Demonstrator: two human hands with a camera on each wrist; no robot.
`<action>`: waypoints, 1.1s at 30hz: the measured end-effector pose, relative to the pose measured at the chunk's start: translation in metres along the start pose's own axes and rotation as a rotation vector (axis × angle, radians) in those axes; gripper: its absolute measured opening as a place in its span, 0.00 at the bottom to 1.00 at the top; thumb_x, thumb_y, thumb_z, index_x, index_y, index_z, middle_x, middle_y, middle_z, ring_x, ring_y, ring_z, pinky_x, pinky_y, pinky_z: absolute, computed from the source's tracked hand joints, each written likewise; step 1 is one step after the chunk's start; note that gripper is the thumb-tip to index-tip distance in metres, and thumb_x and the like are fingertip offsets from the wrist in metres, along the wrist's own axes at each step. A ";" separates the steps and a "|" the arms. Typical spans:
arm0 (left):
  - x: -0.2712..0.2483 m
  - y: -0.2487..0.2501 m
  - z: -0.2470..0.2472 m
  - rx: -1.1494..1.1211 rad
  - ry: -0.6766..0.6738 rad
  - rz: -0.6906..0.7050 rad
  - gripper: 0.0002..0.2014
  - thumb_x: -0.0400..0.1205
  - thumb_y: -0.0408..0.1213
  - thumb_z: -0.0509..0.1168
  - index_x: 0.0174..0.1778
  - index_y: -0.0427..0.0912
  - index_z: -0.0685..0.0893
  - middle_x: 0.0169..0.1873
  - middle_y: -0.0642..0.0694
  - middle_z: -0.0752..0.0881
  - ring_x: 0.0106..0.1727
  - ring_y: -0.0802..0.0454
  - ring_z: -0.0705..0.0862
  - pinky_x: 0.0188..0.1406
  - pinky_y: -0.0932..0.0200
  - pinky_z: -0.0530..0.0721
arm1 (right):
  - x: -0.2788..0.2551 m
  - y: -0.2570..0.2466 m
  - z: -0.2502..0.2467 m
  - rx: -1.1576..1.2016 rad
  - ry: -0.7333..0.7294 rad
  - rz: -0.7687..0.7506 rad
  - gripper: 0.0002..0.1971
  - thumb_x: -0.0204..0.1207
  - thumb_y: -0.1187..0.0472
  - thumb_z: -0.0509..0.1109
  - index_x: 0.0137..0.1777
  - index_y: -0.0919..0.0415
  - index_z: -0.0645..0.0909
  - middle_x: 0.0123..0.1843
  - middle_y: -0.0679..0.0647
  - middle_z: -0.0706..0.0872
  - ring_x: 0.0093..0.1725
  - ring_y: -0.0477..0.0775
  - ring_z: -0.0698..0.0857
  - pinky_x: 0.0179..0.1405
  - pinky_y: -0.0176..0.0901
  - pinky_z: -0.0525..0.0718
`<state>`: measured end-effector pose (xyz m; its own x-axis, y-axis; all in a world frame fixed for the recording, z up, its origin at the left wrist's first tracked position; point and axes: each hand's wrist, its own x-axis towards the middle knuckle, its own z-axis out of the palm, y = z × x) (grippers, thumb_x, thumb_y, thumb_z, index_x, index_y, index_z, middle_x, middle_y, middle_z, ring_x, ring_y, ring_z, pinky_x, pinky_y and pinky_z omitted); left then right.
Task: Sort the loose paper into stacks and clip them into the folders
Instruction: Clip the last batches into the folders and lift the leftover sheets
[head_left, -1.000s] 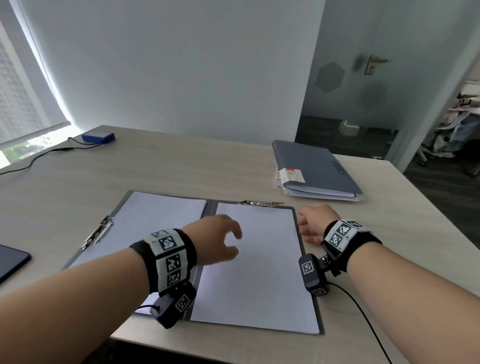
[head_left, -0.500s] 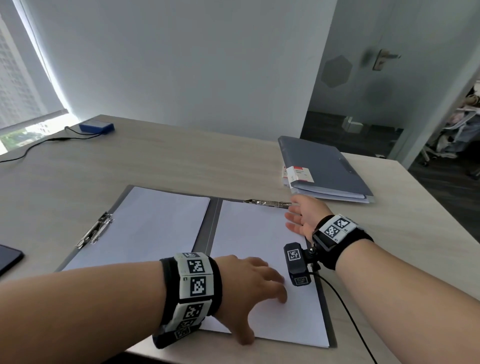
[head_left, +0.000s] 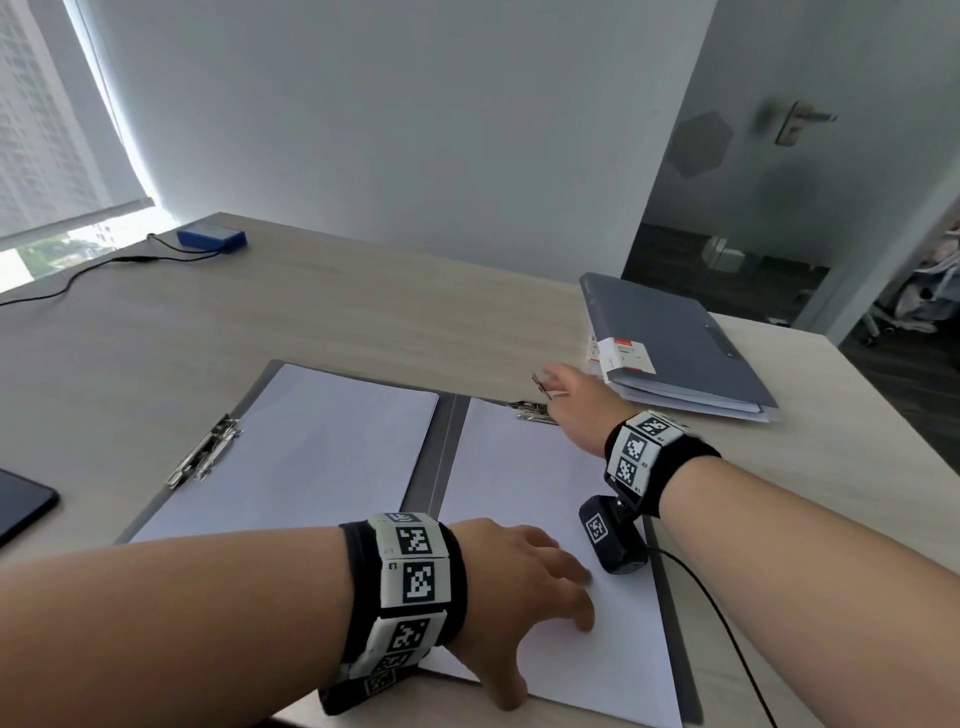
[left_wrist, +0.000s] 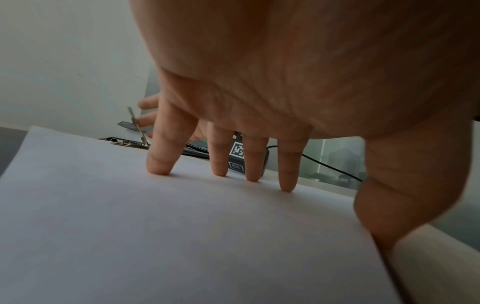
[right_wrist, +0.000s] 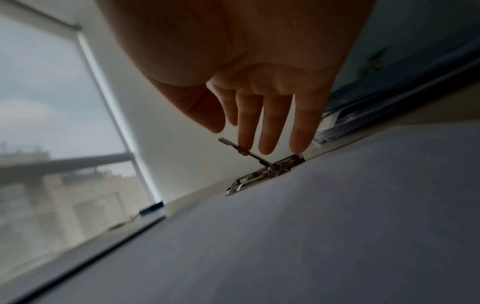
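Note:
A grey folder (head_left: 445, 457) lies open on the table with a white paper stack on each half. A side clip (head_left: 205, 457) holds the left stack (head_left: 311, 447). My left hand (head_left: 550, 597) presses its straight fingers (left_wrist: 221, 162) flat on the near part of the right stack (head_left: 524, 483). My right hand (head_left: 569, 395) reaches to the top clip (head_left: 532, 414) of that stack. Its lever (right_wrist: 233, 145) stands raised, and my straight fingertips (right_wrist: 245, 142) touch it. In the right wrist view the clip base (right_wrist: 265, 172) sits at the paper's top edge.
Closed grey folders (head_left: 670, 338) with a red-and-white label lie stacked at the back right, close to my right hand. A blue box (head_left: 210, 238) with a black cable sits at the far left. A dark tablet (head_left: 21, 509) lies at the left edge.
My left hand slid from the folder's middle to the near part of the right stack and pressed down. My right hand moved from the folder's right edge to the top clip, whose lever now stands up.

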<state>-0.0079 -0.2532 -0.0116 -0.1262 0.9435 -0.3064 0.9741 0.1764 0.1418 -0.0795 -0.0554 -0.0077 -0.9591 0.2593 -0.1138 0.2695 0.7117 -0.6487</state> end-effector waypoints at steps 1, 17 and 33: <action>0.000 -0.001 0.001 -0.001 0.001 0.000 0.38 0.70 0.57 0.74 0.75 0.66 0.65 0.82 0.60 0.59 0.83 0.50 0.58 0.66 0.39 0.77 | 0.002 -0.004 0.001 -0.132 -0.040 -0.024 0.30 0.82 0.66 0.56 0.85 0.53 0.64 0.82 0.51 0.72 0.71 0.52 0.79 0.62 0.31 0.75; 0.004 -0.002 0.004 -0.042 0.021 -0.010 0.37 0.72 0.55 0.74 0.76 0.64 0.66 0.83 0.58 0.59 0.83 0.48 0.57 0.66 0.38 0.76 | 0.023 -0.019 0.018 -0.822 -0.320 -0.071 0.39 0.76 0.69 0.54 0.86 0.39 0.56 0.84 0.50 0.66 0.75 0.63 0.75 0.72 0.53 0.77; 0.002 0.009 0.006 -0.092 0.023 -0.050 0.36 0.72 0.54 0.75 0.75 0.64 0.67 0.82 0.59 0.60 0.84 0.50 0.56 0.72 0.36 0.72 | 0.011 -0.040 0.023 -1.056 -0.375 -0.027 0.35 0.80 0.65 0.56 0.87 0.51 0.54 0.81 0.58 0.71 0.75 0.65 0.77 0.70 0.54 0.79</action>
<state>0.0016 -0.2517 -0.0167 -0.1794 0.9391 -0.2932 0.9454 0.2470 0.2127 -0.1027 -0.0961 0.0000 -0.8832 0.1488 -0.4448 0.0159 0.9573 0.2888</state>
